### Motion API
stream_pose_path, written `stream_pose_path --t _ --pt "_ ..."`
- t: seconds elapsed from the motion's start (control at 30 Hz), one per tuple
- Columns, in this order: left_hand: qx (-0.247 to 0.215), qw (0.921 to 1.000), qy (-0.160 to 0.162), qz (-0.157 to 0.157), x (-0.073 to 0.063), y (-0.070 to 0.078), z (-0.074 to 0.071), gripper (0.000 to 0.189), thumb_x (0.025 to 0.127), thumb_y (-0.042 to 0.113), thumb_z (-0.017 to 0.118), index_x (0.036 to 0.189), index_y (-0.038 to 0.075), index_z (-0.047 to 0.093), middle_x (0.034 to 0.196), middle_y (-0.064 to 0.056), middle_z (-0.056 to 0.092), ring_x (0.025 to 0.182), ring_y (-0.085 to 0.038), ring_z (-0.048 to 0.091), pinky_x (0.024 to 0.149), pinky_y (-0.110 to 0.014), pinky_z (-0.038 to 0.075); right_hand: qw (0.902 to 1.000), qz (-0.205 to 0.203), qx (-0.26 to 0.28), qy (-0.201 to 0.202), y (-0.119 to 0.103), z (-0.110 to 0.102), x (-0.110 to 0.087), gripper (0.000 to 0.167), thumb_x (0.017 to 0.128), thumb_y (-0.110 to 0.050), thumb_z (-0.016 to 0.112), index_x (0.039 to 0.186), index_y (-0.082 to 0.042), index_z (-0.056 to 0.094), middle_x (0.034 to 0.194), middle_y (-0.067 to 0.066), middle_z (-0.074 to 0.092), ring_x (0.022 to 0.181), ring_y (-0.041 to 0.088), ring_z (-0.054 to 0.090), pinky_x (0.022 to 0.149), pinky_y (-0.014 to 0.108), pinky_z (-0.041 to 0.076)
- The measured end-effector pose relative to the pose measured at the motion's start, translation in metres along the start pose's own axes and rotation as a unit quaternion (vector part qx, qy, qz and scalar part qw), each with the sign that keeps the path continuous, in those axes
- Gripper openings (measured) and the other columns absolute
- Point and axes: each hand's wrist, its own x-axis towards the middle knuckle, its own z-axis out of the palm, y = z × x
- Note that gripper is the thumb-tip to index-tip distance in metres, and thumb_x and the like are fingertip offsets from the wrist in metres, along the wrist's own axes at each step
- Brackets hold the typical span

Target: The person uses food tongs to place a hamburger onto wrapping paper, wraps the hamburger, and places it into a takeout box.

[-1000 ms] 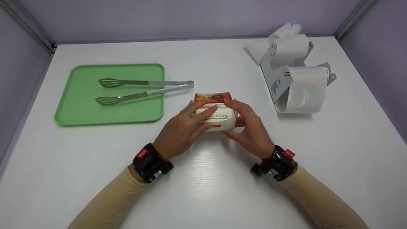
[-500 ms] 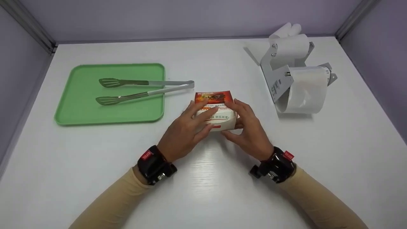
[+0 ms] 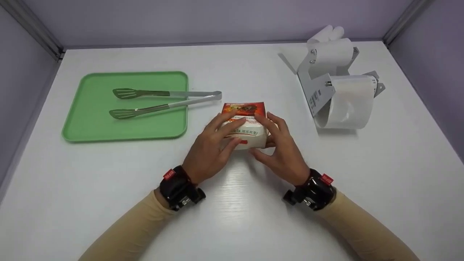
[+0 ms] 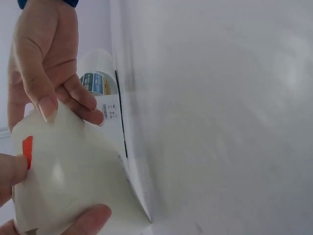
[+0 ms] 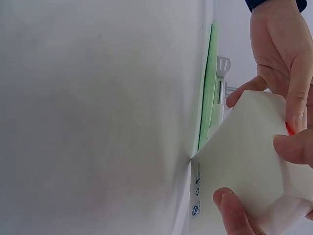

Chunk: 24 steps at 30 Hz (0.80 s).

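Observation:
A closed paper burger box (image 3: 246, 108) stands on the white table before me, its lid printed red with a burger picture and its front white. My left hand (image 3: 206, 154) grips its left side, fingers spread over the lid and thumb against the front. From the right, my right hand (image 3: 286, 154) holds it with fingertips on the lid and side and the thumb low at the front corner. In the left wrist view, the white box wall (image 4: 73, 166) shows a red tab between both hands' fingers. The right wrist view shows the lower box wall (image 5: 239, 152) meeting the tabletop.
To the left lies a green tray (image 3: 87, 127). Metal tongs (image 3: 156, 94) with slotted ends rest on it, their handle end reaching past its right rim. A metal label dispenser (image 3: 320, 96) with a white roll (image 3: 351, 101) stands at the back right. Pale walls enclose the table.
The box has shifted slightly away from me and turned a little, with both hands still on it. The right thumb has slid slightly left along the front. Tray, tongs and dispenser stay put.

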Motion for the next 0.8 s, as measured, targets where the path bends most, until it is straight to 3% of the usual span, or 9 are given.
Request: stream_pose_path --t 0.33,0.6,0.8 --pt "-0.087 0.9962 0.003 -0.009 -0.0009 -0.0022 0.0039 0.045 0.1 0.025 0.064 0.144 0.016 0.058 0.154 -0.005 0.048 0.145 -0.016 0.041 0.11 -0.03 0.047 0.9997 0.021 0.0 0.012 -0.0002 -0.0003 0.0005 0.08 0.081 0.002 0.081 0.15 -0.024 0.048 0.161 0.021 0.025 0.097 0.027 0.069 0.084 0.034 0.061" --pt "-0.054 0.9985 -0.004 -0.008 -0.0008 0.0 0.0043 0.045 0.102 0.027 0.061 0.146 0.019 0.056 0.156 -0.004 0.046 0.148 -0.019 0.038 0.118 -0.032 0.039 0.9991 0.026 0.027 0.017 0.0002 0.0002 -0.0013 0.076 0.084 0.003 0.078 0.15 -0.019 0.048 0.161 0.019 0.024 0.093 0.029 0.072 0.083 0.037 0.062" --pt "-0.072 0.9974 -0.009 -0.003 -0.0005 -0.0015 0.0027 0.047 0.1 0.026 0.062 0.146 0.018 0.056 0.155 -0.003 0.047 0.148 -0.018 0.039 0.118 -0.032 0.039 0.9985 0.034 0.039 0.02 -0.0007 0.0007 -0.0012 0.075 0.084 0.0 0.079 0.15 -0.019 0.048 0.16 0.017 0.026 0.089 0.027 0.072 0.081 0.033 0.062"
